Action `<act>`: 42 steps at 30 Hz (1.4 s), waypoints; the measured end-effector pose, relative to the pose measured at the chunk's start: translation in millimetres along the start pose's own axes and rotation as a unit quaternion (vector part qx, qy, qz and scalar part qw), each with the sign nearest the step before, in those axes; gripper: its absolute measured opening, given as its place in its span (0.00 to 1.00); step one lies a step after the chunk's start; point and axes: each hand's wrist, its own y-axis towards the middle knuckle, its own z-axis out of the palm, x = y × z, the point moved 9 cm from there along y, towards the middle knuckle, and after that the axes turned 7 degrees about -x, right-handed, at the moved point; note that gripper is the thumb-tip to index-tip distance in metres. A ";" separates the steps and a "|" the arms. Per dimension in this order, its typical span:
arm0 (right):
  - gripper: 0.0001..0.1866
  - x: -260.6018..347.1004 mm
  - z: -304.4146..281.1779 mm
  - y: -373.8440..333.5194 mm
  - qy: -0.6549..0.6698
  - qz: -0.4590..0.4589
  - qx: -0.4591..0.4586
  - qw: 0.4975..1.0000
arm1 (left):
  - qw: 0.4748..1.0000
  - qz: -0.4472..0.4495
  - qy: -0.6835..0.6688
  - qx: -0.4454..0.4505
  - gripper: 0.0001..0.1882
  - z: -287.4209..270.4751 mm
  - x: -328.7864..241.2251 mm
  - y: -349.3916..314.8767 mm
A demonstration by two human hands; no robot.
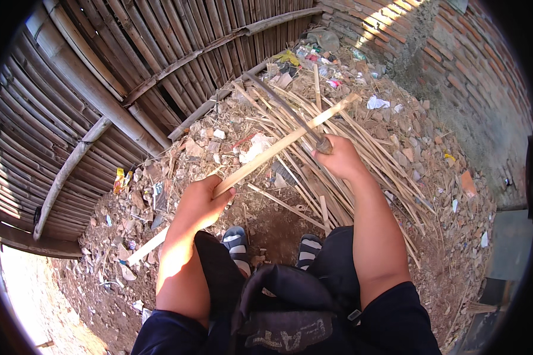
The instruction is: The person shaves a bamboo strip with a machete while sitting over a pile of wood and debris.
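Over the littered ground (266, 229), left hand (202, 204) grips the pale strip (266, 155) mid-length while right hand (341, 157) holds the long knife (285, 107) by its handle, crossing the strip's far part, so a skid down the wood could cut the left hand.

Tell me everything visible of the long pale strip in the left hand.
The long, flat, pale-yellow strip, bamboo or wood by its look, is gripped partway along by the bare left hand. It slants from lower left to upper right, passing behind that hand, its edges nearly straight. The dark, long-bladed knife in the bare right hand crosses it; contact is unclear.
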 end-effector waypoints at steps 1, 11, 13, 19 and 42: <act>0.15 -5.6 -1.2 1.5 0.001 0.000 -0.003 1.000 | 0.995 0.075 0.061 -0.039 0.20 -7.6 -12.6 -1.1; 0.12 37.6 16.8 -21.5 -0.068 -0.101 0.032 0.992 | 0.977 0.156 0.092 -0.115 0.20 -7.2 -34.9 -7.0; 0.13 18.6 3.9 -10.9 -0.039 -0.031 0.045 0.998 | 0.968 0.167 0.102 -0.157 0.20 -16.8 -43.8 -9.8; 0.13 49.2 9.3 -23.3 -0.035 -0.046 0.015 0.998 | 0.972 0.127 0.120 -0.155 0.23 -17.0 -33.2 -5.4; 0.15 -5.8 -23.6 3.5 0.067 -0.018 -0.099 0.993 | 0.972 0.135 0.126 -0.145 0.22 -15.9 -39.8 -8.0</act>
